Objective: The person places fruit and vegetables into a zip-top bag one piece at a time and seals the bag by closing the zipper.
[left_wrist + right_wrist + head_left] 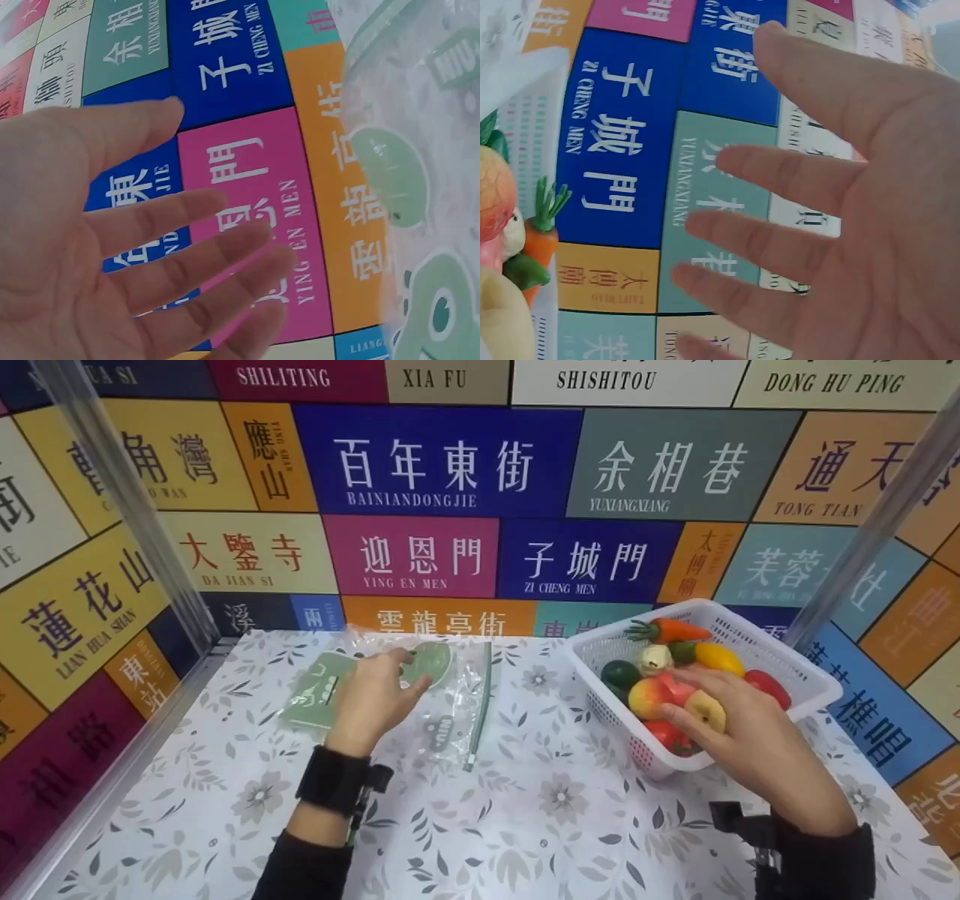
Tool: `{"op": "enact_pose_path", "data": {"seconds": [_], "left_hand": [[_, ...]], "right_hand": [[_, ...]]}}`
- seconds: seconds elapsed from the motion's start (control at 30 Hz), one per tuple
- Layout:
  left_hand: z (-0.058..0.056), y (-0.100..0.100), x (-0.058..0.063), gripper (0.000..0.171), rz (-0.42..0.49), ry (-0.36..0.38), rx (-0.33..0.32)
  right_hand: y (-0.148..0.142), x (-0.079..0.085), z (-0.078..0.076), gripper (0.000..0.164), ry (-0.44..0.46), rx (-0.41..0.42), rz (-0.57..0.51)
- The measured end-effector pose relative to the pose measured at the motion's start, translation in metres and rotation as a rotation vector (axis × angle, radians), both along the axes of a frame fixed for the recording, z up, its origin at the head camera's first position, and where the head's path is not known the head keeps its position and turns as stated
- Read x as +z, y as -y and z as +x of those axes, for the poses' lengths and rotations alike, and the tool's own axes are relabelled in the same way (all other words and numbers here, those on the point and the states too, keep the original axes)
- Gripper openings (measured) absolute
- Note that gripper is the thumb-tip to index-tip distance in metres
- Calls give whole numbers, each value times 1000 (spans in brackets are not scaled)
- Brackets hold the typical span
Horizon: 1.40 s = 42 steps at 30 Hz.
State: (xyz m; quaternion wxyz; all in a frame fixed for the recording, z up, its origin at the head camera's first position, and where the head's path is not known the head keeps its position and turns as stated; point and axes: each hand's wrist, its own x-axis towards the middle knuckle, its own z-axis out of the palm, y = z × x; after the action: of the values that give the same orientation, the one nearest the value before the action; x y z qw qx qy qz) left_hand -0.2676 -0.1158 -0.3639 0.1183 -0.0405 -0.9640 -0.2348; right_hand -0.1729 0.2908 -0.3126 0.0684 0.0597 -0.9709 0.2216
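Observation:
My left hand [373, 694] hovers over a clear zip bag [459, 701] with green cartoon print, lying flat on the table. Its fingers look spread and relaxed in the left wrist view, with the bag [442, 217] beside them. To the right, my right hand [750, 727] is over a white plastic basket [817, 690] of toy fruit and vegetables. Nearest its fingers are a pale yellow fruit [705, 711] and a red-yellow peach [649, 699]. The right wrist view shows the fingers extended, holding nothing; contact with the produce cannot be told.
Also in the basket are a carrot [679, 630], a whitish garlic-like bulb [656, 658], a dark green piece [621, 675] and red pieces. The floral-covered table [517, 825] meets a wall of coloured signs [435, 465] behind. Clear upright posts [135, 502] stand at both sides.

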Motion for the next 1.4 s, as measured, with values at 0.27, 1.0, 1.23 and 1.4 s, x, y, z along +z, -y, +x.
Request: {"op": "enact_pose_path", "data": {"seconds": [0.27, 1.0, 1.23, 1.4], "left_hand": [[-22, -34, -27, 39, 10, -13, 22], [-43, -79, -99, 33, -129, -4, 59], [-44, -79, -99, 24, -122, -55, 51], [-44, -78, -94, 22, -125, -47, 68]], "right_hand": [[14, 8, 20, 26, -230, 57, -53], [38, 11, 30, 18, -142, 157, -120], [40, 6, 26, 11, -161, 211, -134], [42, 2, 22, 11, -158, 238, -136]]}}
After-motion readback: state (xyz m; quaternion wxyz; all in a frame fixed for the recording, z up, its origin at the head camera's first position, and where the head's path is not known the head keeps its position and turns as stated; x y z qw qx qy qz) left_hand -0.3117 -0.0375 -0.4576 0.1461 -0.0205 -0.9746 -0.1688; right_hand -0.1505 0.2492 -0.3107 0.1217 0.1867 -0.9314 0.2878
